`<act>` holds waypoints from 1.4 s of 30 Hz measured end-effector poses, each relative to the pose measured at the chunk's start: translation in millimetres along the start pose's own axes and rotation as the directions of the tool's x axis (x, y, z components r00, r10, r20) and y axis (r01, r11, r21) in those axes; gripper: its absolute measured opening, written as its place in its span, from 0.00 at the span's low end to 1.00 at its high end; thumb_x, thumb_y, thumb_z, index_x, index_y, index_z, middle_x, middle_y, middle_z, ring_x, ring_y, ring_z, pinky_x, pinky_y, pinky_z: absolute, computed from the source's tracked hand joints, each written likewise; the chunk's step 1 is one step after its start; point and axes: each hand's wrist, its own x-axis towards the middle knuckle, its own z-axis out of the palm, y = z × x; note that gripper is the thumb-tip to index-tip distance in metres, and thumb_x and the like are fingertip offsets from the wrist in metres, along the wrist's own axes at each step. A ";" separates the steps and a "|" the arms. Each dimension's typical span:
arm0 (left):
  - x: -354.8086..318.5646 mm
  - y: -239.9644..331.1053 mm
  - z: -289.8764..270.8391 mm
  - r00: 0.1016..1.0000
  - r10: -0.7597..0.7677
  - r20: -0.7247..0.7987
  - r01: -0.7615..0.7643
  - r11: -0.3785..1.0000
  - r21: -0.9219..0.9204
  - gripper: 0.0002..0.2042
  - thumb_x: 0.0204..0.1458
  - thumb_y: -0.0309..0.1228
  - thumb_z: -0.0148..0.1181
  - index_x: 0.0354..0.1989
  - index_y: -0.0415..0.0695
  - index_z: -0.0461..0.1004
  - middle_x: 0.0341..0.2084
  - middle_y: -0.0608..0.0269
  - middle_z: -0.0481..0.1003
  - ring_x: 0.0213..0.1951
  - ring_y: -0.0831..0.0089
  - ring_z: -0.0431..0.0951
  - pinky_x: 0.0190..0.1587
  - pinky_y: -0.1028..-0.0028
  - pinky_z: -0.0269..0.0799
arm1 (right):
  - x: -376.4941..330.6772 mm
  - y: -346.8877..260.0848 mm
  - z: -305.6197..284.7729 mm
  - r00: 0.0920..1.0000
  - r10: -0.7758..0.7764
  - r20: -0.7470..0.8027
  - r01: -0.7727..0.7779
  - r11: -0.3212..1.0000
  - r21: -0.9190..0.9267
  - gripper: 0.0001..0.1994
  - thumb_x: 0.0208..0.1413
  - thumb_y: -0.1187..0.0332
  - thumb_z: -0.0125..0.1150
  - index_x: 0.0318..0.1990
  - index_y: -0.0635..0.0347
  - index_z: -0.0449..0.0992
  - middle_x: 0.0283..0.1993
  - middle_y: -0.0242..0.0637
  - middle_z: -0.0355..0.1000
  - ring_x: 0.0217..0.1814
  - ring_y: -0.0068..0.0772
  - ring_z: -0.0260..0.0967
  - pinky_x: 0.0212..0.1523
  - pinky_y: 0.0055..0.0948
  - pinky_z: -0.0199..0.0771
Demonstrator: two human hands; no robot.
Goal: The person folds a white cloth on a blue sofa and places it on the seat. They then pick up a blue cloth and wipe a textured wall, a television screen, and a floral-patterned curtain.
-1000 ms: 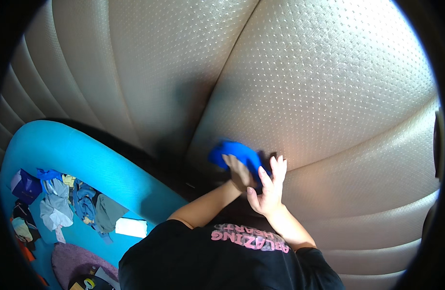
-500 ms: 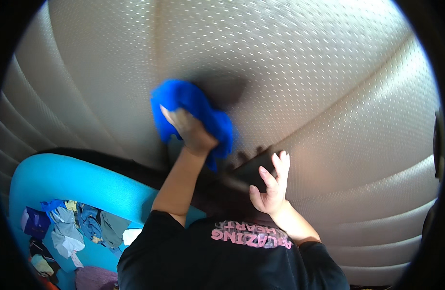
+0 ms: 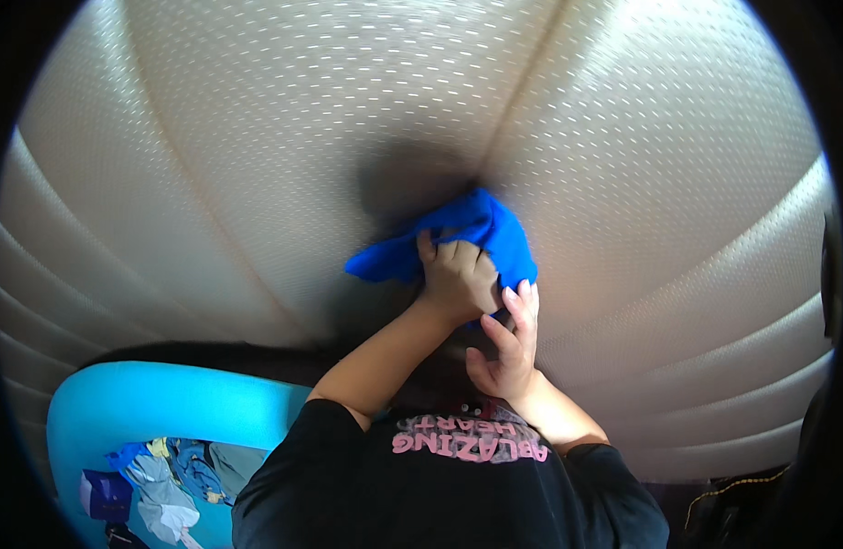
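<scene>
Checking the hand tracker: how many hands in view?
2. Left hand presses the blue cloth against the perforated beige seat; right hand is open just below it, fingertips near the cloth. No others visible.

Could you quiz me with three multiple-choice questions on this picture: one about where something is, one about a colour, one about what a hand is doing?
1. Where does the light blue tub lie?
A. lower left of the picture
B. upper right
C. on top of the cushion

2. What colour is the cloth?
A. red
B. bright blue
C. white

3. How is the right hand held?
A. closed in a fist around the cloth
B. open, fingers spread, on the beige perforated cushion beside the cloth
C. inside the tub

Answers:
1 A: the tub, with scraps of fabric in it, sits at the lower left edge.
2 B: the cloth under the left hand is bright blue.
3 B: its fingers are open and grasp nothing, while the left hand presses the cloth.
</scene>
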 end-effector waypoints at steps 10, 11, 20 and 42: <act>49.3 158.9 63.5 0.964 0.244 -0.103 -0.239 0.969 0.058 0.13 0.47 0.51 0.57 0.33 0.59 0.80 0.46 0.62 0.70 0.56 0.49 0.63 0.55 0.39 0.48 | -51.4 43.8 -118.3 0.972 0.078 -0.220 -0.107 0.987 -0.122 0.22 0.50 0.65 0.63 0.54 0.54 0.73 0.65 0.53 0.61 0.72 0.60 0.51 0.69 0.62 0.44; 36.4 170.4 77.6 0.955 0.282 -0.092 -0.282 0.959 0.014 0.12 0.47 0.51 0.57 0.32 0.62 0.80 0.45 0.64 0.70 0.56 0.51 0.63 0.55 0.40 0.48 | -60.0 48.8 -127.0 0.966 0.085 -0.245 -0.120 0.984 -0.132 0.22 0.51 0.65 0.63 0.55 0.54 0.73 0.65 0.53 0.61 0.72 0.59 0.51 0.69 0.61 0.43; 44.9 239.2 152.6 0.970 0.235 0.065 -0.225 0.966 -0.129 0.25 0.39 0.57 0.58 0.48 0.69 0.75 0.54 0.59 0.69 0.58 0.44 0.59 0.52 0.28 0.42 | -127.4 100.8 -187.1 0.940 0.168 -0.297 -0.258 0.919 -0.298 0.19 0.54 0.64 0.61 0.55 0.51 0.74 0.65 0.47 0.62 0.71 0.53 0.54 0.70 0.54 0.49; -86.5 442.7 116.5 0.627 0.683 0.375 0.125 0.387 -0.914 0.39 0.54 0.58 0.45 0.69 0.45 0.55 0.67 0.55 0.58 0.65 0.50 0.59 0.68 0.49 0.43 | -258.0 -34.8 -327.4 0.552 0.500 -0.667 -0.754 0.641 -0.143 0.25 0.57 0.72 0.53 0.64 0.59 0.62 0.69 0.49 0.54 0.71 0.51 0.52 0.70 0.42 0.50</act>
